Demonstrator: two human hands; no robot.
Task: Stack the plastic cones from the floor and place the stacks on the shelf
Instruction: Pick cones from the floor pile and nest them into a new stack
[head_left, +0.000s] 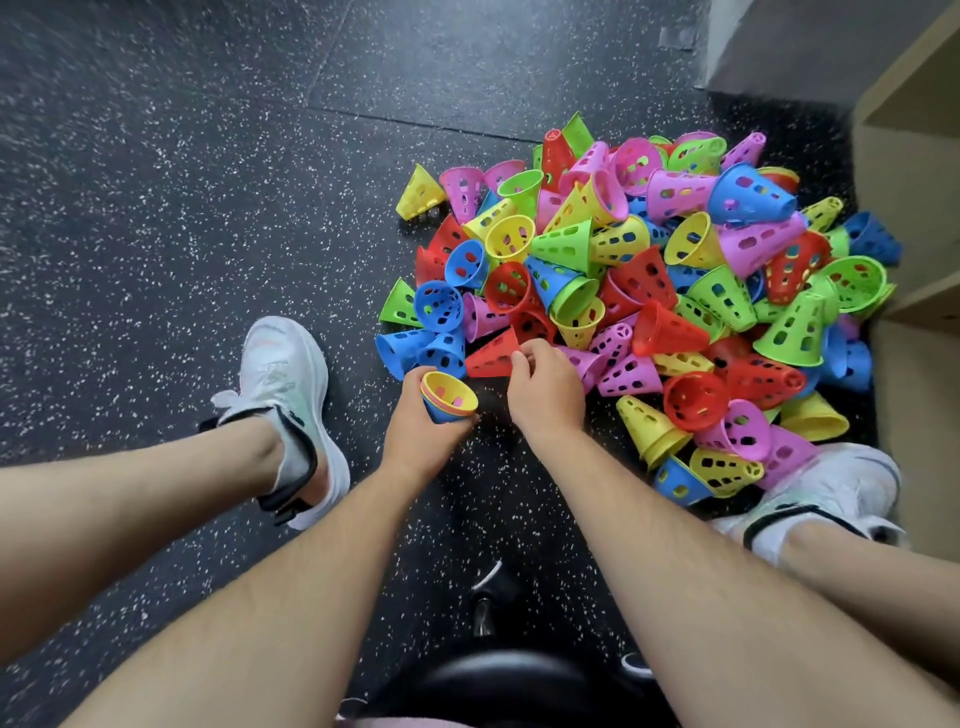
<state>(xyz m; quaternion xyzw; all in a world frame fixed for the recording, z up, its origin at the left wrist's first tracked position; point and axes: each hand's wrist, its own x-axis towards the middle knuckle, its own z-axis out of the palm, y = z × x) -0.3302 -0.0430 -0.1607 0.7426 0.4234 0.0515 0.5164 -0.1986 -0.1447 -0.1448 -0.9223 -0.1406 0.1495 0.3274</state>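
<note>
Red cone (491, 357), at the near edge of the pile (649, 291) on the floor (156, 218), is pinched in my right hand (545, 389); my left hand (415, 436) grips the stack (451, 397), mouth up. I'd nest the red one tip-down, squarely.

The dark speckled floor (156, 208) carries a heap of coloured cones (649, 291) at two o'clock, a white shoe (283, 395) at nine.
</note>
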